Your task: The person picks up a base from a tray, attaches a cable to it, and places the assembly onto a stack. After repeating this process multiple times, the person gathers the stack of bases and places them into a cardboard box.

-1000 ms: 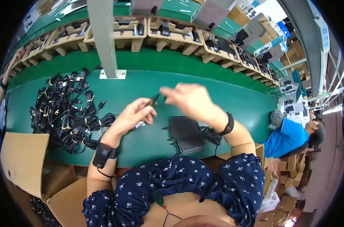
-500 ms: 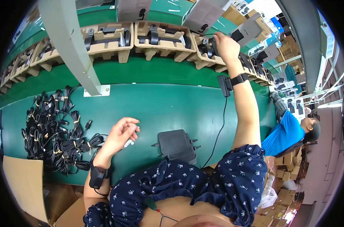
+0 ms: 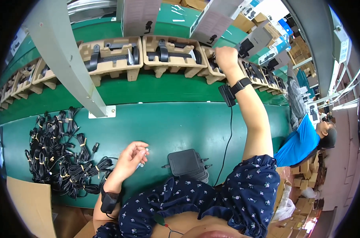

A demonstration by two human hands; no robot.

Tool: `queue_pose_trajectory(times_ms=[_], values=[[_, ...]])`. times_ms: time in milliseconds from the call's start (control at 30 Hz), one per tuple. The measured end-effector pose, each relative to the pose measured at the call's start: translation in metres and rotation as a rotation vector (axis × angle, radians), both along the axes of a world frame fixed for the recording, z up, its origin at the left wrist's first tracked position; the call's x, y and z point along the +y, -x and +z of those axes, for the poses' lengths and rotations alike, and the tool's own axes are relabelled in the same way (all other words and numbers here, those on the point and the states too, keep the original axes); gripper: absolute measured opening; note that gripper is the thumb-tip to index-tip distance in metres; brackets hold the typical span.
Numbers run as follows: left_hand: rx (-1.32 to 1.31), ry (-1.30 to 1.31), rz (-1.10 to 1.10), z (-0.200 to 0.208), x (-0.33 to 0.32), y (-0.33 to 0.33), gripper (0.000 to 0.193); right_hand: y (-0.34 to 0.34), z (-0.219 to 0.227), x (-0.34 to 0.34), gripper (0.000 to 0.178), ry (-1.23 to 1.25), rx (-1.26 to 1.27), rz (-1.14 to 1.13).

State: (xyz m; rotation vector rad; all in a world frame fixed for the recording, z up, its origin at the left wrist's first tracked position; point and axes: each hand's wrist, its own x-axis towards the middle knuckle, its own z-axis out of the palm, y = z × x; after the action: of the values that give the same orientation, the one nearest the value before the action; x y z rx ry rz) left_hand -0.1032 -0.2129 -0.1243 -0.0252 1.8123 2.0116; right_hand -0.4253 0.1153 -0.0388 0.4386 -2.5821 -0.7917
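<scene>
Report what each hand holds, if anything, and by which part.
Cannot be told: the right hand covers any grip at the molded pulp tray; a small pale item shows beside the left hand, possibly held.

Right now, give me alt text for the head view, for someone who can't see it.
The person's right hand is at a brown tray in a row beyond a green table. The left hand is over the table, between bundled black cables and overlapping flat black pieces.
</scene>
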Motion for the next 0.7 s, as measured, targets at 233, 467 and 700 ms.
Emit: queue_pose_trajectory(times_ms=[233,467,700], values=[[0.006,-0.025,-0.002,-0.007,0.005,0.000,0.020,0.032,-0.052,-0.009,0.023,0.579,-0.031,-0.154],[0.018,0.030,0.008,-0.005,-0.002,0.001,0.021,0.029,-0.082,0.000,0.025,0.851,0.058,-0.052],[0.015,0.016,-0.008,-0.004,0.009,0.014,0.020,0.027,-0.066,0.028,0.028,0.669,0.125,0.003]])
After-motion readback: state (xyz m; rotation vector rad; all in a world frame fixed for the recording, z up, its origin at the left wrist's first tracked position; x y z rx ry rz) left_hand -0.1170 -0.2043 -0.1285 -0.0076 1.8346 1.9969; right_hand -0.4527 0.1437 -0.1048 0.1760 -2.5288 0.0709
